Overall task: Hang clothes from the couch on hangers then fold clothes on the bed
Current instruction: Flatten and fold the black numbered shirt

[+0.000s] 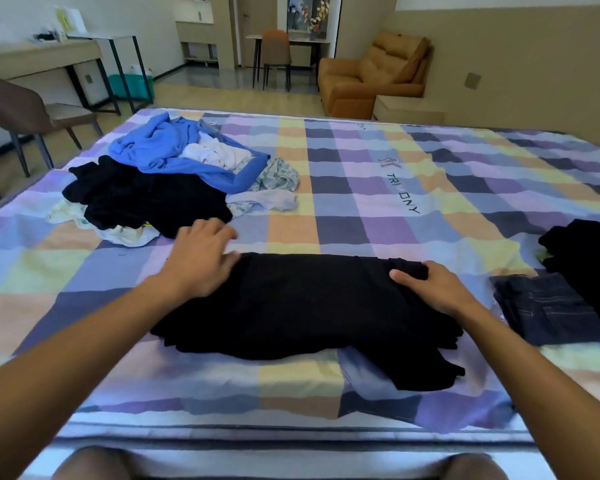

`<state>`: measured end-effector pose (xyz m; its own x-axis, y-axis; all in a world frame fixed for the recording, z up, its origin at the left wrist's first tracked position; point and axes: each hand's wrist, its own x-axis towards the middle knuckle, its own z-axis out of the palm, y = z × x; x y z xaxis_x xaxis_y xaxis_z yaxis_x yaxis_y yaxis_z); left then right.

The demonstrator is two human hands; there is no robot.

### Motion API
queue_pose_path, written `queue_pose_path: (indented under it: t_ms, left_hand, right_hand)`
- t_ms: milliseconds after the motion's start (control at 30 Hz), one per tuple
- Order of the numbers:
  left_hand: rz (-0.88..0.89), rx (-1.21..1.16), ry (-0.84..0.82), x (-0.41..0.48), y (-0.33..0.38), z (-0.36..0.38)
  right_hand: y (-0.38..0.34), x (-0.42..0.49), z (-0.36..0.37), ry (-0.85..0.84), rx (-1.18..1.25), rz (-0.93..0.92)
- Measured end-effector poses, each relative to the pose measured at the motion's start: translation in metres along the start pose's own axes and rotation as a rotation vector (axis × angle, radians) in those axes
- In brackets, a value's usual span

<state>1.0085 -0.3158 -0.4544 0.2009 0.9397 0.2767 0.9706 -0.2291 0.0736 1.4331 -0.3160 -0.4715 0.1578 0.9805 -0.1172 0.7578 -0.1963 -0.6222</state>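
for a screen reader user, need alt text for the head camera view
A person's left hand and right hand rest on a black garment spread across a checked pastel bedsheet. An unfolded clothes pile lies behind; folded dark jeans sit right.

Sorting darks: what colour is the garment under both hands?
The garment is plain black; head view.

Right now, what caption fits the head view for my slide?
Left hand and right hand rest on a black garment on the checked bed; unfolded pile beyond.

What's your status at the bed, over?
Left hand and right hand flat on black garment. Garment lies on bed. Clothes pile beyond, not blocking.
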Motion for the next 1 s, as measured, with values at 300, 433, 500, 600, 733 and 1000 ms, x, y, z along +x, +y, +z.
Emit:
queue_pose_path:
  t_ms: [300, 433, 500, 600, 733, 1000]
  left_hand:
    - [0.092, -0.077, -0.343, -0.043, 0.112, 0.053]
    - [0.078, -0.075, -0.362, -0.04, 0.111, 0.051]
    - [0.027, -0.245, -0.409, -0.04, 0.112, 0.04]
    - [-0.158, -0.827, -0.331, -0.037, 0.116, 0.009]
    - [-0.34, -1.314, -0.234, -0.034, 0.124, -0.041]
    - [-0.619, -1.736, -0.39, -0.045, 0.077, -0.058]
  right_hand:
    - [0.0, -0.048, -0.01, -0.147, 0.329, 0.104]
    - [-0.008, -0.058, -0.012, -0.182, 0.504, 0.171]
    - [-0.019, -0.061, -0.015, -0.165, 0.542, 0.184]
    - [-0.054, -0.066, -0.025, -0.09, 0.496, 0.138]
    - [-0.128, -0.082, -0.031, -0.097, 0.403, -0.065]
    - [-0.188, -0.111, 0.022, -0.667, 0.746, -0.313]
